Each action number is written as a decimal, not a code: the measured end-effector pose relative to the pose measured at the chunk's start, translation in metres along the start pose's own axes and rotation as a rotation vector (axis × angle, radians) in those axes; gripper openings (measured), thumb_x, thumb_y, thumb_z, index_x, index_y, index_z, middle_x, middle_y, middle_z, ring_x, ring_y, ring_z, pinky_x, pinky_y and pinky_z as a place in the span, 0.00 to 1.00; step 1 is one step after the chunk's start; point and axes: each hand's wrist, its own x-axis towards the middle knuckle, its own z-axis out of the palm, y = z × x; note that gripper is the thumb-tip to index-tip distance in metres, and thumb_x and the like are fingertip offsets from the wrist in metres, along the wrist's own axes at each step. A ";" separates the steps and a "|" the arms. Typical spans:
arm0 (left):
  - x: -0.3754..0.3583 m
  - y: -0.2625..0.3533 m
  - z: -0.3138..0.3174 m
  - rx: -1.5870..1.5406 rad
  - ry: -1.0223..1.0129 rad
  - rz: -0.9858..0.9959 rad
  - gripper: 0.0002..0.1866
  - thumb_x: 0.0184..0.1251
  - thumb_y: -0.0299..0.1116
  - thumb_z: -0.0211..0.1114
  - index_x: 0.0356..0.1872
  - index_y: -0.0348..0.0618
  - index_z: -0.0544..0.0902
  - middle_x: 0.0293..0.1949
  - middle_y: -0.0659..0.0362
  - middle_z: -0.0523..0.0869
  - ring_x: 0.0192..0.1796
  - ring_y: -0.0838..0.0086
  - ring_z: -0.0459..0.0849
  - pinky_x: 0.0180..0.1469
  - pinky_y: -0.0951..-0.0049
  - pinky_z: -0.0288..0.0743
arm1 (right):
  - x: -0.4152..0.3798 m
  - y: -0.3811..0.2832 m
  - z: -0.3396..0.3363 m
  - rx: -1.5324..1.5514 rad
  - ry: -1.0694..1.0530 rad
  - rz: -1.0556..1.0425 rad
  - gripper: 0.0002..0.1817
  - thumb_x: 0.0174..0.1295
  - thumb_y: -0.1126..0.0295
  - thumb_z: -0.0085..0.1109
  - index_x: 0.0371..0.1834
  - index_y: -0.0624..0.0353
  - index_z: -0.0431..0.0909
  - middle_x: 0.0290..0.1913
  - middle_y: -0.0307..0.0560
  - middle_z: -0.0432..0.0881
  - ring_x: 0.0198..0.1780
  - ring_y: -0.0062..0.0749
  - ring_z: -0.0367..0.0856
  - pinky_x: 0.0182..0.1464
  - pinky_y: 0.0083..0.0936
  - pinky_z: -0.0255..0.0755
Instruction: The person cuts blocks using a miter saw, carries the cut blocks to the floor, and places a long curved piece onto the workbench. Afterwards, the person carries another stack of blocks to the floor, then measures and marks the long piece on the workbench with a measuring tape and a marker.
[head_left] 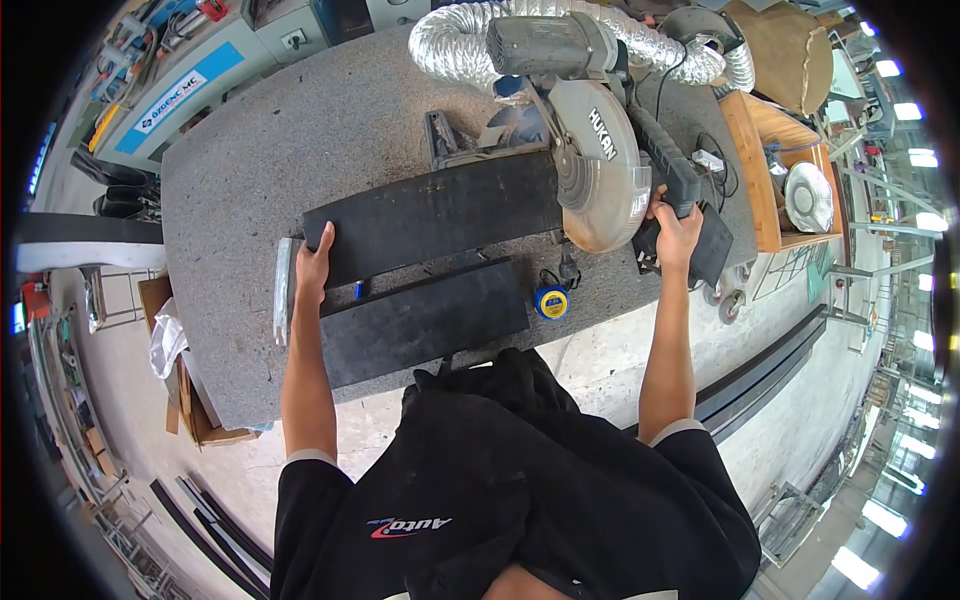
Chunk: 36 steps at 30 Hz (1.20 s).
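Note:
My right hand [676,232] is closed round the black handle [665,160] of a chop saw [600,150] marked HUKAN. Under the saw head lies a long black profile [430,215], its right end hidden behind the blade guard. My left hand [313,262] holds the profile's left end, thumb on the upper face and fingers mostly out of sight. A second black profile [425,318] lies nearer to me, partly behind my left forearm. Beside it rests a yellow and blue tape measure [551,302]. A silver metal piece [284,290] is just left of my left hand.
The saw stands on a grey workbench [270,150] with a silver flexible duct [450,40] behind it. A wooden box [752,170] holding a metal dish is at the right. Dark lengths [770,365] lie on the floor at the right, others [215,535] at lower left.

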 end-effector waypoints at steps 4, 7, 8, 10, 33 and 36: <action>0.006 -0.007 0.000 -0.001 -0.002 -0.009 0.43 0.58 0.65 0.69 0.57 0.30 0.80 0.54 0.47 0.85 0.58 0.63 0.82 0.61 0.66 0.71 | 0.000 0.000 0.001 0.020 0.011 0.004 0.09 0.56 0.82 0.57 0.41 0.71 0.78 0.30 0.42 0.82 0.28 0.22 0.78 0.34 0.20 0.72; 0.007 -0.007 0.001 0.002 0.000 -0.014 0.44 0.57 0.66 0.69 0.58 0.29 0.79 0.54 0.46 0.84 0.58 0.62 0.82 0.62 0.65 0.71 | 0.000 0.001 0.001 0.012 0.006 0.002 0.09 0.56 0.82 0.57 0.40 0.71 0.78 0.30 0.42 0.81 0.28 0.22 0.78 0.34 0.20 0.72; 0.006 -0.006 0.001 0.012 0.004 -0.021 0.45 0.57 0.66 0.69 0.58 0.29 0.79 0.54 0.46 0.84 0.58 0.62 0.82 0.62 0.65 0.71 | 0.000 0.001 0.001 0.010 0.003 -0.002 0.08 0.56 0.82 0.57 0.40 0.70 0.78 0.30 0.42 0.81 0.28 0.22 0.78 0.34 0.20 0.72; 0.004 -0.004 0.000 0.022 0.009 -0.028 0.45 0.57 0.66 0.69 0.59 0.29 0.79 0.55 0.46 0.84 0.59 0.61 0.82 0.62 0.65 0.71 | -0.001 0.001 0.001 0.007 0.001 -0.006 0.08 0.56 0.82 0.57 0.39 0.70 0.78 0.30 0.42 0.81 0.28 0.22 0.78 0.34 0.20 0.72; -0.001 0.003 0.001 0.017 0.016 -0.014 0.41 0.59 0.64 0.69 0.57 0.32 0.81 0.53 0.47 0.85 0.57 0.63 0.82 0.62 0.67 0.71 | -0.003 0.004 0.001 0.027 0.016 0.002 0.09 0.55 0.83 0.56 0.40 0.72 0.78 0.30 0.42 0.82 0.28 0.23 0.78 0.34 0.20 0.72; 0.001 0.000 0.001 0.023 0.023 -0.013 0.42 0.58 0.64 0.69 0.57 0.32 0.81 0.53 0.47 0.85 0.57 0.63 0.82 0.62 0.67 0.71 | -0.002 0.004 0.001 0.024 0.004 -0.018 0.09 0.55 0.83 0.56 0.40 0.71 0.78 0.29 0.42 0.81 0.28 0.23 0.78 0.34 0.20 0.72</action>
